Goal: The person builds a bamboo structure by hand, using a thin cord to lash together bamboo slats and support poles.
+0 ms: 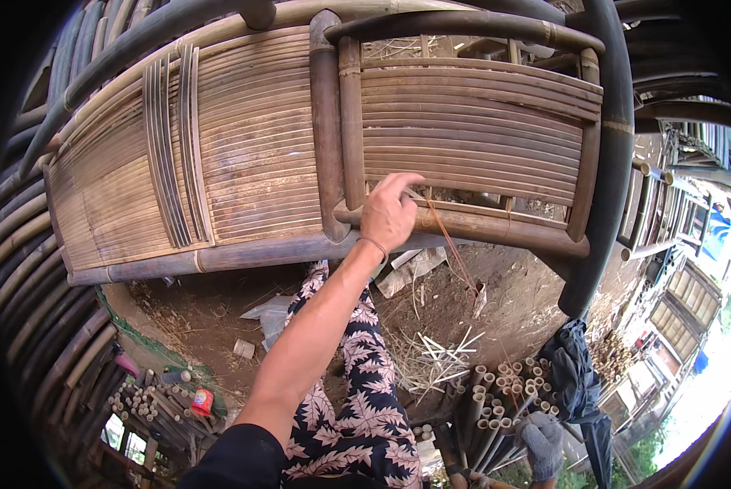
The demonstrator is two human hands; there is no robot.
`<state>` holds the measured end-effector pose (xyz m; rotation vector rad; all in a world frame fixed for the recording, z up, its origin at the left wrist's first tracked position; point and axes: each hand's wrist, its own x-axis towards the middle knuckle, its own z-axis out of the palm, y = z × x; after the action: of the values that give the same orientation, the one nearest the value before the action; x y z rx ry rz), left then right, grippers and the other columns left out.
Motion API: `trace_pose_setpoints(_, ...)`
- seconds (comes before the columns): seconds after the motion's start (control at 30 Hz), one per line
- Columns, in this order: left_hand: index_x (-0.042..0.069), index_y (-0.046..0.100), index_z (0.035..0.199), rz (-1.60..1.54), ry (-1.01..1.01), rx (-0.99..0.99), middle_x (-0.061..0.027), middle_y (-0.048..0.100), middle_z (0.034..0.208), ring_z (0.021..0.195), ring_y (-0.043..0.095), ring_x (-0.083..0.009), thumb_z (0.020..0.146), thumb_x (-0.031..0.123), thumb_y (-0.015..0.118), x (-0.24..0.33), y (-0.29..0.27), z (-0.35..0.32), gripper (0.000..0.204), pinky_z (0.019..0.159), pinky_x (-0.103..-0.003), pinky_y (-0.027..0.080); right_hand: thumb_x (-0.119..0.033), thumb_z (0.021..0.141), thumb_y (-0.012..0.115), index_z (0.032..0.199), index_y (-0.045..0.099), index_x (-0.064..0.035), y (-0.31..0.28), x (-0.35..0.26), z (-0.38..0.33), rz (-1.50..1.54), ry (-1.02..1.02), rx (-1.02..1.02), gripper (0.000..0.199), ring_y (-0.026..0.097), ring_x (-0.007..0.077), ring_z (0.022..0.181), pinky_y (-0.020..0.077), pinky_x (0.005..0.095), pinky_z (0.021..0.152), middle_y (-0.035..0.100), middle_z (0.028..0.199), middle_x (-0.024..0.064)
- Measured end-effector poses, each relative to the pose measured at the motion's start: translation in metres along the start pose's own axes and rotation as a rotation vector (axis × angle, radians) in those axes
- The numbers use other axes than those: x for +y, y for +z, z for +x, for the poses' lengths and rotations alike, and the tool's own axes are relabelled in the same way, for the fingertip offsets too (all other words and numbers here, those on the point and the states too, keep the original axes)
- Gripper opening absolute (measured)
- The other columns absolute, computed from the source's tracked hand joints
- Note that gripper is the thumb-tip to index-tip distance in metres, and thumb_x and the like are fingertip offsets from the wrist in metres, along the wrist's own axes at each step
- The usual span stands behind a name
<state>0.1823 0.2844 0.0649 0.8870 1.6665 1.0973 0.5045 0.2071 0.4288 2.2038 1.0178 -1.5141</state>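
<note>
Left hand (388, 213) up on the bamboo chair (463, 147) — fingers curled on a thin strip (451, 244) at the lower rail (496, 228), pinching it. Right hand (542, 444) gloved, low by a bundle of bamboo tubes (496, 399) — grip unclear.

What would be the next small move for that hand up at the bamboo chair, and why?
Probably pull the thin binding strip snug. The hand has its fingertips at the lowest slat of the bamboo chair back, just above the lower rail, and the strip hangs slack from that spot toward the dirt ground.
</note>
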Motion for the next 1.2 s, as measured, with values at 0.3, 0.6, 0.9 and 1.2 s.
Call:
trace_pose_setpoints(0.3,0.007,0.058,0.124,0.014,0.591,0.042,-0.0143,0.056,0.12,0.12,0.054,-0.0342,0.083,0.008,0.07,0.098,0.042,-0.075,0.042,0.107,-0.048,0.045,-0.009,0.1,0.051,0.101,0.063,0.007,0.008,-0.081,0.015,0.398,-0.707,0.529,0.02,0.044,0.0173,0.062,0.0473,0.0354,0.085,0.042,0.064,0.0014)
trace_pose_setpoints(0.6,0.007,0.052,0.068,-0.219,0.447,-0.013,-0.006,0.047,0.066,0.061,0.048,-0.0238,0.087,0.009,0.068,0.128,0.027,-0.088,0.025,0.057,-0.039,0.04,-0.016,0.109,0.04,0.136,0.05,-0.001,0.034,-0.189,0.111,1.289,-0.734,-0.349,0.032,0.036,0.0055,0.052,0.0484,0.0363,0.08,0.031,0.062,-0.0076)
trace_pose_setpoints(0.9,0.006,0.055,0.066,-1.277,0.189,-1.146,-0.0139,0.056,0.071,0.068,0.059,-0.0321,0.098,0.023,0.056,0.251,0.037,-0.316,0.036,0.063,-0.044,0.046,-0.07,0.094,0.049,0.114,0.06,0.0007,0.126,-0.126,0.219,0.79,0.275,-0.482,0.075,0.061,0.0155,0.052,0.0627,0.0508,0.07,0.07,0.083,0.0136)
trace_pose_setpoints(1.2,0.005,0.073,0.079,0.121,0.18,-1.607,-0.0165,0.069,0.069,0.067,0.069,-0.0371,0.071,0.026,0.062,0.037,-0.014,-0.388,0.025,0.057,-0.047,0.056,-0.057,0.093,0.064,0.105,0.066,-0.0027,0.119,-0.191,0.237,0.485,-0.078,-0.424,0.055,0.046,0.0075,0.04,0.0505,0.0314,0.04,0.068,0.071,0.0076)
